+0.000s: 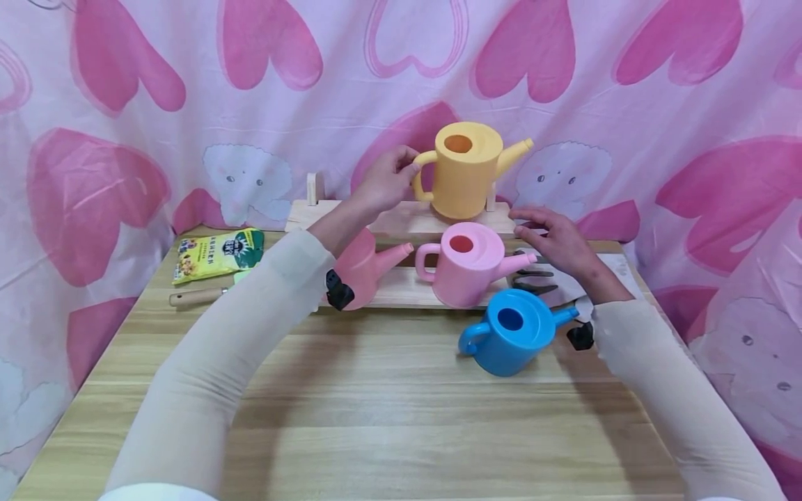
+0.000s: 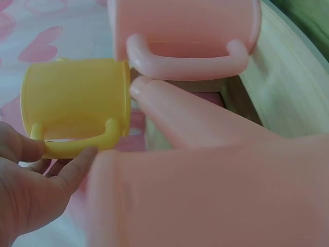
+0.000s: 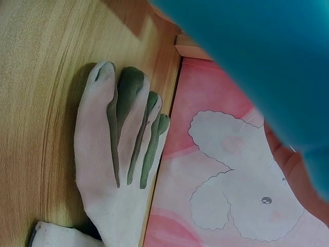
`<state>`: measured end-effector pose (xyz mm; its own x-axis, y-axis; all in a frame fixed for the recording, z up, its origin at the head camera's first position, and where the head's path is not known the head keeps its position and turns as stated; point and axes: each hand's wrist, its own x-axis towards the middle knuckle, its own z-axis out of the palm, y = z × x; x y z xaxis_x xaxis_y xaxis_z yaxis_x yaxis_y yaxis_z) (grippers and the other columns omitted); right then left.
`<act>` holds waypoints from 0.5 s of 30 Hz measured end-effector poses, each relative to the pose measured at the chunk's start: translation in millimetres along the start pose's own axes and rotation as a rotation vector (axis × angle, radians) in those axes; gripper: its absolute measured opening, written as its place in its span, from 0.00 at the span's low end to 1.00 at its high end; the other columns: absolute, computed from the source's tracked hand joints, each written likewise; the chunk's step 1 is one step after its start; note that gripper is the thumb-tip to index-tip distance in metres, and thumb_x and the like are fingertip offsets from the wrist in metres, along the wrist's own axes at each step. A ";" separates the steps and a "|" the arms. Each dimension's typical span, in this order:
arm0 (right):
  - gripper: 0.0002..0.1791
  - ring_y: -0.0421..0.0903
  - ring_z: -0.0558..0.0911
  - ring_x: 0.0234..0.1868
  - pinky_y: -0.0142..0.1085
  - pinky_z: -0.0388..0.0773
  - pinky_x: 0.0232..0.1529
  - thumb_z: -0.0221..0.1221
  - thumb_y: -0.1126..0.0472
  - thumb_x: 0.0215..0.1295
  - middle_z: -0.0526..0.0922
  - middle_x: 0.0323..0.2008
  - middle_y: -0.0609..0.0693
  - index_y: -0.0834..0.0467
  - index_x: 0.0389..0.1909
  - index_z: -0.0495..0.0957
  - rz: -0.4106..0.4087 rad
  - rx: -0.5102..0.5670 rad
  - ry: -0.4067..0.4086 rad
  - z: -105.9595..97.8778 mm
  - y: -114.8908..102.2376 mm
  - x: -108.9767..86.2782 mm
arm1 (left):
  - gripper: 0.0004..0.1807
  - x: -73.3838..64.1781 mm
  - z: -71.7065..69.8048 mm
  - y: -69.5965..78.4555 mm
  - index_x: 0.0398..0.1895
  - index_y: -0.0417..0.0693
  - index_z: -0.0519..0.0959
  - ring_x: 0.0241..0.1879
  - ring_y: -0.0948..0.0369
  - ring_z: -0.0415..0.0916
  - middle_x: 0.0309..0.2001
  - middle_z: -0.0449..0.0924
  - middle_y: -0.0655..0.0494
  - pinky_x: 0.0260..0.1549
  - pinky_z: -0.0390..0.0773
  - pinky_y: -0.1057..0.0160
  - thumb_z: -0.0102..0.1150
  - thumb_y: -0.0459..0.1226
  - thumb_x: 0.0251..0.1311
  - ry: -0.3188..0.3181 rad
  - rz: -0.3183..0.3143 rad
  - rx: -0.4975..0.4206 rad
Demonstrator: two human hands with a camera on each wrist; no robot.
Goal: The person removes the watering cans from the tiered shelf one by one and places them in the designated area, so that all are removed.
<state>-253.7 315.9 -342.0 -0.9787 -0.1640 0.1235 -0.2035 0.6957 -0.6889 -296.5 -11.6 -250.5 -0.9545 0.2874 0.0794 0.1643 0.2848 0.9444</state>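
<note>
My left hand (image 1: 386,182) pinches the handle of a yellow watering can (image 1: 466,181), which stands upright at the upper step of a wooden rack (image 1: 401,217), spout to the right. In the left wrist view, thumb and fingers meet around that handle. My right hand (image 1: 560,243) is by the rack's right end, fingers loosely bent with nothing in them. On the lower step are a pink watering can (image 1: 466,275) and a coral watering can (image 1: 360,275), the latter partly behind my left forearm. A blue watering can (image 1: 512,334) stands on the table in front.
A yellow and green packet (image 1: 216,256) lies at the table's back left, beside a tool with a wooden handle (image 1: 195,298). White and green gloves (image 3: 115,139) lie at the back right, under my right arm. A pink patterned curtain (image 1: 338,104) hangs behind the table.
</note>
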 end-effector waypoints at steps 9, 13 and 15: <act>0.28 0.61 0.73 0.65 0.59 0.79 0.56 0.59 0.48 0.76 0.68 0.73 0.54 0.51 0.72 0.73 -0.008 0.000 -0.009 -1.4 -0.2 -0.8 | 0.15 -18.4 -14.2 15.3 0.61 0.41 0.75 0.48 0.56 0.79 0.52 0.77 0.48 0.48 0.84 0.63 0.54 0.36 0.77 0.050 0.024 -0.007; 0.27 0.61 0.74 0.65 0.59 0.79 0.56 0.59 0.48 0.77 0.68 0.73 0.54 0.52 0.72 0.73 -0.013 -0.002 -0.009 -2.4 0.7 -0.8 | 0.15 -36.3 -19.0 22.2 0.61 0.44 0.75 0.50 0.59 0.80 0.56 0.77 0.48 0.49 0.83 0.63 0.55 0.36 0.76 0.034 0.037 -0.016; 0.27 0.61 0.73 0.65 0.59 0.79 0.56 0.59 0.49 0.77 0.68 0.73 0.54 0.52 0.72 0.73 -0.017 -0.002 -0.009 -2.8 0.9 -0.7 | 0.14 -46.3 -22.0 25.0 0.61 0.44 0.76 0.50 0.59 0.81 0.56 0.77 0.48 0.49 0.84 0.62 0.55 0.36 0.76 0.013 0.064 -0.030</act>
<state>-253.3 318.6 -340.7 -0.9749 -0.1817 0.1286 -0.2198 0.6946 -0.6850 -253.7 -37.9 -223.6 -0.9455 0.2920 0.1440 0.2177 0.2383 0.9465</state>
